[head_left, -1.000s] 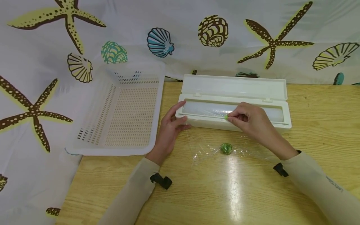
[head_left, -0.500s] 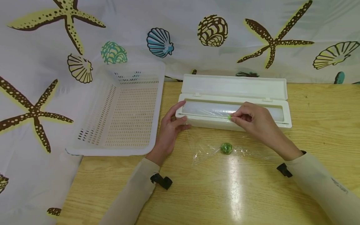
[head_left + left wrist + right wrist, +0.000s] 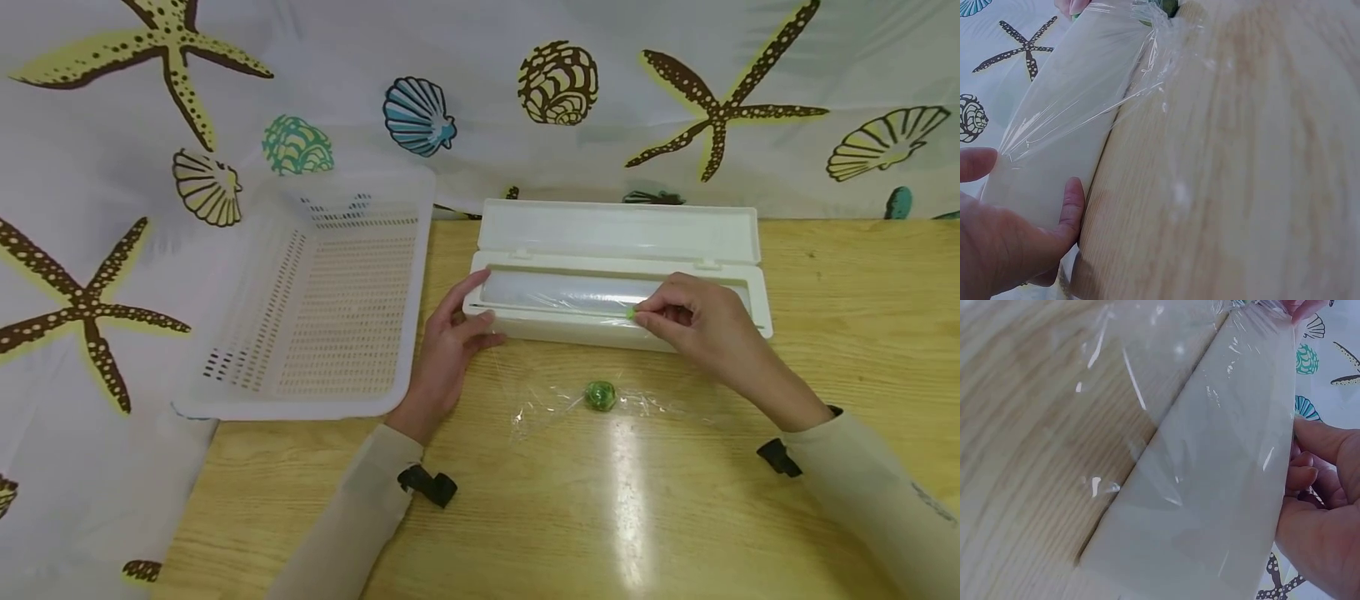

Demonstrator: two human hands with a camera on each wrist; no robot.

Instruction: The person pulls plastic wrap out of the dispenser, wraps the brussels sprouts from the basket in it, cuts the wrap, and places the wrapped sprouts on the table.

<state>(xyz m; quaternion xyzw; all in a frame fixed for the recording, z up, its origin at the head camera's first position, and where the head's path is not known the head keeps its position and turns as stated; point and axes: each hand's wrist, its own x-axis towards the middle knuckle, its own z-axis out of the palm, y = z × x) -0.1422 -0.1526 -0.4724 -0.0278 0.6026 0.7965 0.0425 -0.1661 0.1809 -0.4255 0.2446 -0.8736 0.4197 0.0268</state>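
Observation:
A white cling film dispenser (image 3: pixel 570 330) sits on the wooden table with its lid (image 3: pixel 622 229) tipped back and a film roll (image 3: pixel 555 287) inside. My left hand (image 3: pixel 444 354) grips its left end, thumb (image 3: pixel 1071 206) on the front wall. With thumb and forefinger, my right hand (image 3: pixel 708 329) pinches a small green slide cutter (image 3: pixel 630 312) on the front track, right of the middle. Clear cling film (image 3: pixel 1141 381) drapes from the box down the front onto the table. Wrapped in it lies a small round green thing, like a Brussels sprout (image 3: pixel 600 396).
To the left, a white plastic basket (image 3: pixel 300 410) with perforated walls stands close beside my left forearm. Behind the table hangs a white cloth (image 3: pixel 480 50) printed with seashells and starfish. The wooden table (image 3: pixel 525 525) extends in front of the dispenser.
My right hand has slid the green cutter to the right along the dispenser's front track. My left hand keeps its hold on the left end, and the round green thing stays in place.

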